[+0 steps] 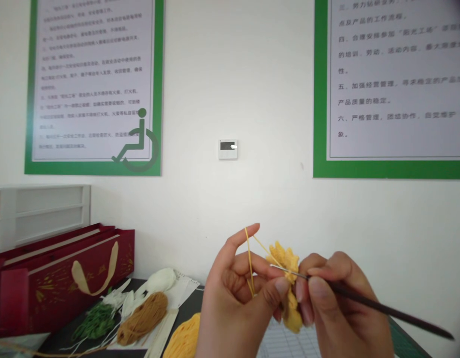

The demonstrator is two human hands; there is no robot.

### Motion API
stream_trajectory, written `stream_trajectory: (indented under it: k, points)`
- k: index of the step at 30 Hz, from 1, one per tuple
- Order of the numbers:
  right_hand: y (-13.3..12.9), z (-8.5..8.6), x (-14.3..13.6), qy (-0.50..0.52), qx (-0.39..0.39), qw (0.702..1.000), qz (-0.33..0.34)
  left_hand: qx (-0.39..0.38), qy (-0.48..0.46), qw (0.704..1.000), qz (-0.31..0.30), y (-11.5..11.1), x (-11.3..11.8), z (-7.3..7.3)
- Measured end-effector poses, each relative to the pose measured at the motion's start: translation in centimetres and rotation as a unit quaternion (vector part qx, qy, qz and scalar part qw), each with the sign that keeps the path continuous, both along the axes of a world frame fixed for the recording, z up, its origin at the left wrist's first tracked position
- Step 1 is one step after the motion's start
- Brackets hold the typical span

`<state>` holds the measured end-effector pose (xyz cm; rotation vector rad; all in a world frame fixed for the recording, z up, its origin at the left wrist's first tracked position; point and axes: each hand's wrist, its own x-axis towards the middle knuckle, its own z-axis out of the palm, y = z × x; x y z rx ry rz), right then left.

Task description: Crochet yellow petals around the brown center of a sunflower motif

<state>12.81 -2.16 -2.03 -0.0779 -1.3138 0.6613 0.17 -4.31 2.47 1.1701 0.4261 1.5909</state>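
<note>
1. Left hand [239, 298]: thumb and fingertips closed on ruffled, scalloped yellow yarn piece [285, 258]; index finger raised, with thin yellow yarn strand [249, 253] looped over it.
2. Right hand [340, 298]: thumb and fingers closed on slim hook with silver metal shaft and dark handle [358, 297].
3. Hook placement: tilted, metal end across the piece, close to left fingertips; handle end jutting well past right hand's outer edge.
4. Piece placement: between both hands, raised in front of white wall [200, 199]; scalloped upper edge above the pinch, lower end hanging above white gridded paper sheet [285, 343].
5. Just beside left wrist: bundle of bright yellow yarn [183, 338], right side hidden by wrist.
6. Farther left, on dark tabletop [191, 300]: oblong skein of brown yarn [142, 318], tangled green yarn [94, 322], loose white yarn [161, 280].
7. Well apart from hands, far left: dark red paper bags with cream handle [81, 278].
8. Lower right: green mat [405, 343], edge running below hook handle.
9. Well above hands: small white wall unit with dark screen [227, 150].
</note>
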Motion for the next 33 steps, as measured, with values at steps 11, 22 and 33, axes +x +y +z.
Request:
stream_trajectory:
  k: [11, 22, 33]
  points:
    - [-0.3, 0.4, 2.5, -0.135, 0.194, 0.894, -0.38, 0.026, 0.022, 0.999, 0.019, -0.3, 0.1, -0.7]
    - [0.1, 0.1, 0.4, 0.033, 0.076, 0.969, -0.232, -0.043, 0.04, 0.987, -0.152, 0.4, -0.6, -0.3]
    - [-0.6, 0.7, 0.8, 0.021, 0.025, 0.999, -0.027, -0.021, 0.036, 0.992, -0.123, 0.0, -0.8, -0.2]
